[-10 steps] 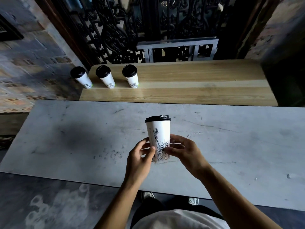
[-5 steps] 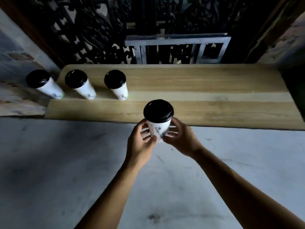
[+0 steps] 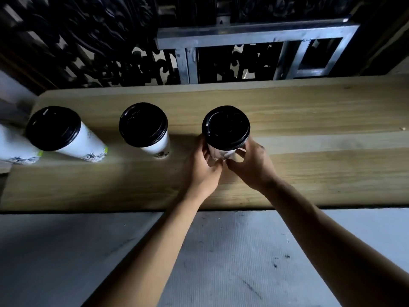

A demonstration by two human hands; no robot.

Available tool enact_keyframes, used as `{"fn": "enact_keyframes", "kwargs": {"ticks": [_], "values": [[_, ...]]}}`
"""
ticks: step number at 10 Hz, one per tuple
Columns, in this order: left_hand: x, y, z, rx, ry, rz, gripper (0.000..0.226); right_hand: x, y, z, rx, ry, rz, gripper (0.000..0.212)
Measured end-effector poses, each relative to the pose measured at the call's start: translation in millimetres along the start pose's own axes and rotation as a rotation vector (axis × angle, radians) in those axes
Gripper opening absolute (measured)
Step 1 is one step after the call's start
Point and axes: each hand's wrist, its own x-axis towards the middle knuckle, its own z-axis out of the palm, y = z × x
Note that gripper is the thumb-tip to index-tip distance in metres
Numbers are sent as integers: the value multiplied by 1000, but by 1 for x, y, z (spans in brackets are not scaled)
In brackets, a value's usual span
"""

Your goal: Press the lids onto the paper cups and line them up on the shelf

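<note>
- Since the earlier frame, both hands have carried the lidded cup point(image 3: 225, 138) forward off the grey table point(image 3: 243, 251) and over the wooden shelf point(image 3: 309, 169), into line with the cups already standing there.
- Left hand point(image 3: 204, 169) and right hand point(image 3: 252, 167) close around the lower wall of the cup from either side, fingertips point(image 3: 215, 161) nearly meeting under its near face; neither hand touches the black lid point(image 3: 226, 127).
- Whether the cup's base already rests on the shelf I cannot tell, since the hands hide it.
- Its long axis stands upright, lid toward the camera, so setting it down looks like a straight drop.
- Both hands are equally near; the cup sits between them, just beyond the fingers.
- To the left stands the nearest lidded cup point(image 3: 145, 129), with a clear gap between, then a second lidded cup point(image 3: 64, 134), and a third cup point(image 3: 13, 149) cut off at the frame edge.
- Right of the held cup the shelf runs bare, giving ample room for further cups.
- Behind is free wood up to the dark metal grille point(image 3: 132, 52); the shelf's front edge lies well toward the person, so I judge tipping off unlikely.
</note>
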Motion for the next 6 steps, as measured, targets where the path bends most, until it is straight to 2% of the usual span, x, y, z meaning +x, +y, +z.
{"fn": "enact_keyframes", "kwargs": {"ticks": [1, 3, 4, 5, 6], "values": [[-2, -2, 1, -19, -25, -6, 68, -2, 1, 3, -42, 43, 17, 51], [-19, 7, -13, 43, -16, 10, 80, -26, 0, 0, -38, 79, 103, 83], [-54, 19, -34, 136, -33, -5, 81, -67, -16, -16, -98, 24, 247, 86], [-85, 28, -48, 230, -49, -22, 74, -97, -31, -22, -148, -83, 334, 79], [-144, 50, -69, 455, -97, 21, 58, -143, -66, -35, -200, -256, 324, 78]]}}
